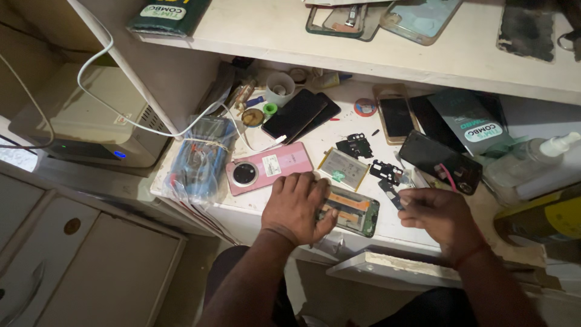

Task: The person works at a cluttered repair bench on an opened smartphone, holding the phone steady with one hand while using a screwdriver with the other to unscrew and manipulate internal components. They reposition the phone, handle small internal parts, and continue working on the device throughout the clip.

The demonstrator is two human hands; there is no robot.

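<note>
Landmark: opened green-framed phone body with orange ribbon strips (354, 211), lying at the near edge of the white worktop (339, 124). Left hand (296, 206) rested on its left end, fingers spread flat. Right hand (437, 213) just right of it, fingertips pinched together; whatever they held was too small to identify. Back already off: pink rear cover with round camera ring (266, 168) lay left and behind; silver flat battery (344, 168) and black brackets (387, 172) behind. Reassembly apparently not begun. Frame interior dim, partly hidden.
</note>
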